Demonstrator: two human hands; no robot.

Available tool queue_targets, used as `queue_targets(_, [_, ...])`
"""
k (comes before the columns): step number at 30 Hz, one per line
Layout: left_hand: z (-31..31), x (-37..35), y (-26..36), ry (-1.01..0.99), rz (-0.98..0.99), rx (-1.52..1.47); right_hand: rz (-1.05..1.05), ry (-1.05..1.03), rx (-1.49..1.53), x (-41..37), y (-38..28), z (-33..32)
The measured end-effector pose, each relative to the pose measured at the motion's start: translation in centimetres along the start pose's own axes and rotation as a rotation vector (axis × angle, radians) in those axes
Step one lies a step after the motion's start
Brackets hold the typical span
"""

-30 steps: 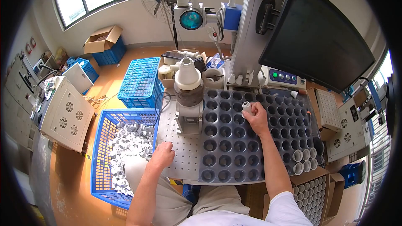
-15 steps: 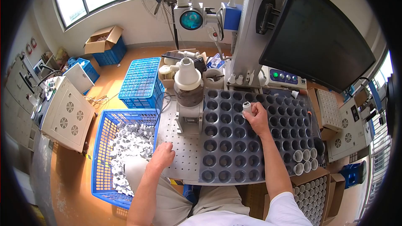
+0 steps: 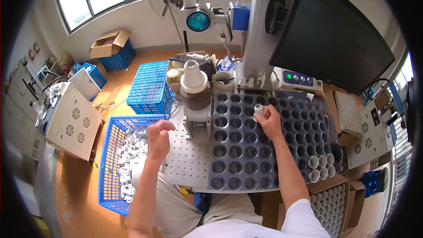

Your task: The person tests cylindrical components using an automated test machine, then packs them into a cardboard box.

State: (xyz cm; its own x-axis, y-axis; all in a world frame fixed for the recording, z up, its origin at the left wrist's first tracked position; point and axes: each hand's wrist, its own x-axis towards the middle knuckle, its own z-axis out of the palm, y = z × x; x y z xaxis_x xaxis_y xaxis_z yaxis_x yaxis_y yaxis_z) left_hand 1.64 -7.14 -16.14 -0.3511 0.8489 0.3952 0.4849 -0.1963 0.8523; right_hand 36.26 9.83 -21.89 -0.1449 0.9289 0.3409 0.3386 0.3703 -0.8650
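Note:
My right hand (image 3: 269,121) pinches a small white cylindrical plastic part (image 3: 259,110) with a dark-marked top, held upright above the black tray of round holes (image 3: 229,144). My left hand (image 3: 158,140) is raised over the right edge of the blue basket (image 3: 110,167), its fingers loosely bent and apart, with nothing visible in them. White plastic pieces (image 3: 130,150) fill that basket. Between my hands stands a metal fixture (image 3: 197,123) carrying a white cone-shaped part (image 3: 194,79). Several white cups (image 3: 323,161) sit in the tray's near right corner.
A lens head (image 3: 198,20) hangs beyond the fixture. A large monitor (image 3: 330,35) overhangs the right side, above a button box (image 3: 297,78). A carton of white cups (image 3: 328,207) stands by my right arm. A lidded blue crate (image 3: 150,83) is behind the basket.
My left hand has risen and moved left, away from the perforated plate to the basket's edge, its fingers loosening. My right hand still holds the white part in nearly the same place.

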Motion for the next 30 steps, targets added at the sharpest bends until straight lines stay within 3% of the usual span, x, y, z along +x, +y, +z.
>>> queue_targets(1, [0.0, 2.4, 1.5, 0.073, 0.087, -0.063, 0.008, 0.005, 0.030, 0.2, 0.0, 0.1])
queue_targets(4, [0.7, 9.2, 8.8, 0.234, 0.178, 0.172, 0.019, 0.013, 0.125, 1.6, -2.5, 0.1])
queue_targets(5, [1.2, 11.1, 10.2, 0.249, 0.180, 0.210, 0.027, 0.014, 0.156, 2.0, -3.9, 0.3])
queue_targets(6, [3.0, 13.2, 8.7, 0.350, 0.322, 0.202, 0.035, -0.001, 0.318, 2.7, -6.2, 0.9])
queue_targets(10, [5.5, 15.7, 11.2, -0.031, -0.154, -0.265, -0.188, -0.081, 0.579, 5.5, -16.1, 4.9])
queue_targets(11, [4.8, 15.4, 11.7, 0.034, -0.035, -0.038, -0.265, -0.114, 0.623, 6.1, -17.6, 6.4])
queue_targets(13, [0.8, 14.2, 11.5, 0.091, 0.222, 0.073, -0.282, -0.152, 0.585, 6.3, -20.1, 9.2])
queue_targets(14, [-1.4, 12.7, 12.7, 0.128, 0.138, -0.038, -0.341, -0.161, 0.488, 5.8, -20.8, 10.4])
queue_targets(17, [-8.6, 9.3, 5.4, 0.333, 0.153, 0.219, -0.339, -0.170, 0.459, 5.0, -20.2, 12.3])
queue_targets(18, [-10.6, 7.5, 2.2, 0.396, 0.045, 0.440, -0.326, -0.167, 0.501, 4.9, -19.8, 12.7])
queue_targets(19, [-11.9, 5.8, -3.2, 0.500, 0.074, 0.631, -0.309, -0.158, 0.541, 4.7, -19.4, 12.8])
queue_targets(22, [-9.2, 0.3, -7.9, 0.314, 0.024, 0.748, -0.333, -0.071, 0.689, 3.7, -18.6, 13.6])
queue_targets(23, [-7.6, -1.0, -11.0, 0.162, 0.118, 0.765, -0.390, -0.014, 0.626, 3.1, -18.0, 13.3])
queue_targets(24, [-5.5, -1.8, -9.1, -0.097, -0.035, 0.714, -0.440, 0.044, 0.543, 2.4, -17.2, 12.8])
queue_targets(25, [-3.2, -3.2, -11.1, -0.082, -0.013, 0.586, -0.487, 0.084, 0.407, 1.5, -16.3, 11.8])
queue_targets(26, [-1.5, -4.0, -11.8, -0.193, -0.047, 0.596, -0.526, 0.107, 0.277, 0.3, -15.0, 10.2])
queue_targets(27, [-0.3, -5.0, -12.2, -0.294, 0.059, 0.583, -0.476, 0.081, 0.204, -1.1, -13.0, 7.7])
queue_targets(28, [-0.1, -5.0, -12.1, -0.513, -0.050, 0.631, -0.435, 0.043, 0.151, -2.3, -11.2, 5.5])
queue_targets(30, [0.9, -5.6, -9.7, -0.524, -0.137, 0.599, -0.354, -0.018, -0.028, -4.3, -8.3, 0.4])
